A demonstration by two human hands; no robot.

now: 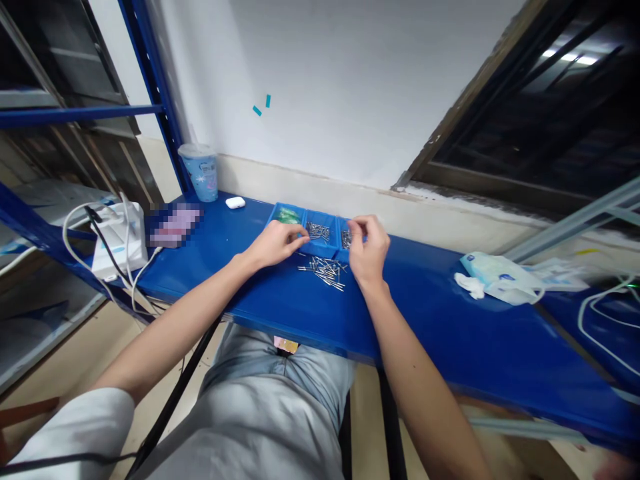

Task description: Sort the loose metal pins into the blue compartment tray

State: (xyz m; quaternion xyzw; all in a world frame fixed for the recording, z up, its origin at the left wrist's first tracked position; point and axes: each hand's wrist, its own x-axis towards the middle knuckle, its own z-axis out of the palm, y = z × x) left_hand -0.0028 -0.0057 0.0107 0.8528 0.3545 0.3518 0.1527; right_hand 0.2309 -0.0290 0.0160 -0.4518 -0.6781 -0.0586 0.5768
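Observation:
A blue compartment tray [295,225] sits on the blue table [430,320], holding metal screws in its middle and right cells and something green on the left. A loose pile of screws [324,271] lies on the table just in front of it. My left hand [274,243] rests at the tray's front edge with its fingers pinched together. My right hand [369,248] hovers over the tray's right cell, fingers curled in a pinch. Whatever either pinch holds is too small to see.
A pale blue cup [201,171] and a small white case [235,203] stand at the back left. A white box with cables [119,240] sits at the left end. Tissue packs [500,275] lie to the right, and white cables [600,320] at the far right.

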